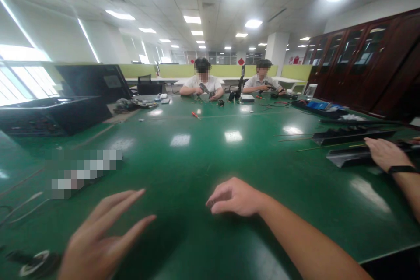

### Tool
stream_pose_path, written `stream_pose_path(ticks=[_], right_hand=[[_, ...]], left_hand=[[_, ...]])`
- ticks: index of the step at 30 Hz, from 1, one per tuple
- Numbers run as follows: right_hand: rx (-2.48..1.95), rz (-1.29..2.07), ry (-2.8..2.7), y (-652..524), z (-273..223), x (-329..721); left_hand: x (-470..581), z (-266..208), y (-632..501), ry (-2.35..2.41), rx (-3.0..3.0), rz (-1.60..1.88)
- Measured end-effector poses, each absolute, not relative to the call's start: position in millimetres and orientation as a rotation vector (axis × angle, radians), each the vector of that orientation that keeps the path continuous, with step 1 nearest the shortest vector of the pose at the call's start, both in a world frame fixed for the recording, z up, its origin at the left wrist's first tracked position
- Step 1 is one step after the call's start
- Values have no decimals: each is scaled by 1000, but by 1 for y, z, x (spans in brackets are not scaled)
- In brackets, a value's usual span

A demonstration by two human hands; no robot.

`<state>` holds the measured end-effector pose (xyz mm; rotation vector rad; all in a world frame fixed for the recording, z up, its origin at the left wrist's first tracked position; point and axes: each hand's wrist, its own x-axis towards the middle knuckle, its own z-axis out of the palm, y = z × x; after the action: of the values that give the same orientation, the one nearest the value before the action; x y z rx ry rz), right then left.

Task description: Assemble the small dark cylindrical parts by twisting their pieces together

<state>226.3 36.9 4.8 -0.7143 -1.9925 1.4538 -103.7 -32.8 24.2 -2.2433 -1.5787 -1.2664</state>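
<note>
My left hand (pixel 101 238) hovers over the green tabletop (pixel 197 162) at the lower left, thumb and fingers apart, holding nothing. To its right, my right hand (pixel 236 197) is closed in a pinch low over the same surface. A tiny dark spot shows at its fingertips; whether that is a held thing I cannot make out. Behind my left hand lies a dark round part with a white ring (pixel 34 264), cut by blur.
A co-worker's hand (pixel 389 155) with a black wristband rests by black metal channels (pixel 351 155) at right. Two people sit across the table holding dark tools. A red screwdriver (pixel 196 115) lies mid-table. A black case (pixel 55 116) and a long pixelated object (pixel 88 173) are at left.
</note>
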Motion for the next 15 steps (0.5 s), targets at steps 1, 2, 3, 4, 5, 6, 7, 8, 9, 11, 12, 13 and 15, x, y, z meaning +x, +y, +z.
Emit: stream_pose_path(ticks=[1, 2, 3, 4, 5, 6, 7, 8, 9, 11, 12, 13, 15], right_hand=[[-671, 1488, -1976, 36, 3, 224], [-639, 1537, -1949, 36, 2, 222], [-619, 1591, -1917, 36, 0, 220], [-608, 1638, -1882, 37, -1, 219], [-605, 1673, -1846, 38, -3, 218], [-602, 1702, -1812, 39, -3, 218], [-599, 1723, -1784, 39, -4, 218], [-596, 1742, -1763, 40, -4, 217], [-593, 1759, -1751, 40, -4, 217], [-590, 1777, -1742, 40, -5, 215], [-591, 1778, -1741, 40, -6, 213], [-595, 1773, -1742, 40, -8, 211], [-622, 1761, -1756, 41, -13, 207]], left_hand=[[-83, 26, -28, -1490, -2410, -1180], [-62, 29, -22, -1404, -2579, -1130], [-44, 31, -15, -1310, -2703, -1120], [-29, 32, -9, -1219, -2819, -1103], [-17, 33, -3, -1152, -2907, -1108], [-8, 33, 1, -1106, -2973, -1119], [-3, 33, 4, -1083, -3022, -1139], [1, 33, 6, -1080, -3051, -1171], [3, 32, 6, -1085, -3072, -1206], [6, 30, 5, -1085, -3093, -1293], [6, 28, 3, -1085, -3101, -1337], [5, 27, 0, -1092, -3100, -1377], [-3, 26, -6, -1166, -3045, -1465]])
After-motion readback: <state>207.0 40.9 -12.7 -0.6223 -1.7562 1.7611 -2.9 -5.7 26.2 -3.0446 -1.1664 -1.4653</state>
